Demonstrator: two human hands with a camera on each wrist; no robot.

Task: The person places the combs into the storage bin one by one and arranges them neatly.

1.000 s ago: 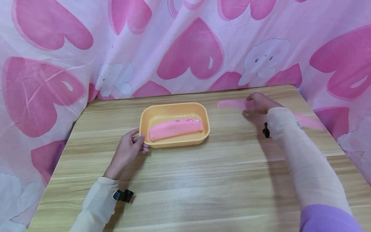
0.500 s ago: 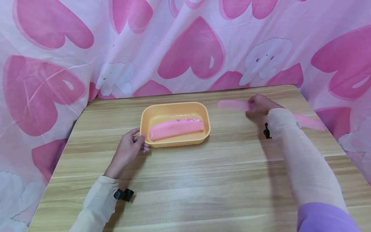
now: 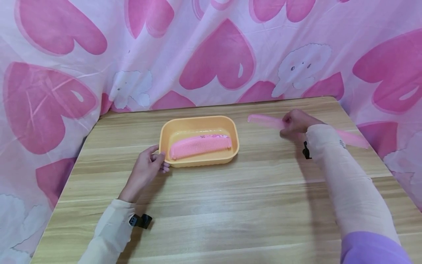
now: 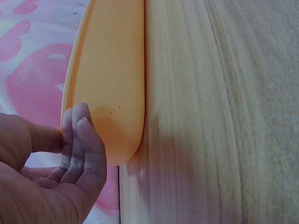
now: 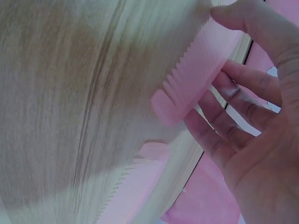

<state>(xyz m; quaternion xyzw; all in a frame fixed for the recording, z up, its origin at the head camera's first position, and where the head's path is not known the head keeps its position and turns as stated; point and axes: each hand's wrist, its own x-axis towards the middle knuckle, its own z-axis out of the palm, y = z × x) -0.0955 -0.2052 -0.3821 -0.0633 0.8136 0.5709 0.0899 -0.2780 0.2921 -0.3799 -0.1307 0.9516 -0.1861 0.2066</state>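
Note:
A yellow-orange plastic tub [image 3: 202, 162] stands on the wooden table with a pink fine-toothed comb [image 3: 201, 146] lying inside. At its near left corner, my left hand [image 3: 145, 168] pinches the rim; in the left wrist view the fingers lie along the outer wall [image 4: 114, 79]. Towards the back right, my right hand [image 3: 298, 121] holds another pink comb [image 3: 263, 120] low over the table. In the right wrist view its thumb is at the toothed edge and the fingers are along the spine [image 5: 198, 79]. A third pink comb [image 3: 352, 138] lies by the right forearm, partly hidden behind the sleeve.
The wooden table [image 3: 211, 209] reaches back to a pink curtain [image 3: 211, 47] printed with hearts, which also hangs along both sides. Each wrist carries a small black camera, such as the left wrist camera [image 3: 141, 221].
My right hand has shifted slightly nearer and to the right, and the comb in it now slants down more towards the right. My left hand and the tub stay where they were.

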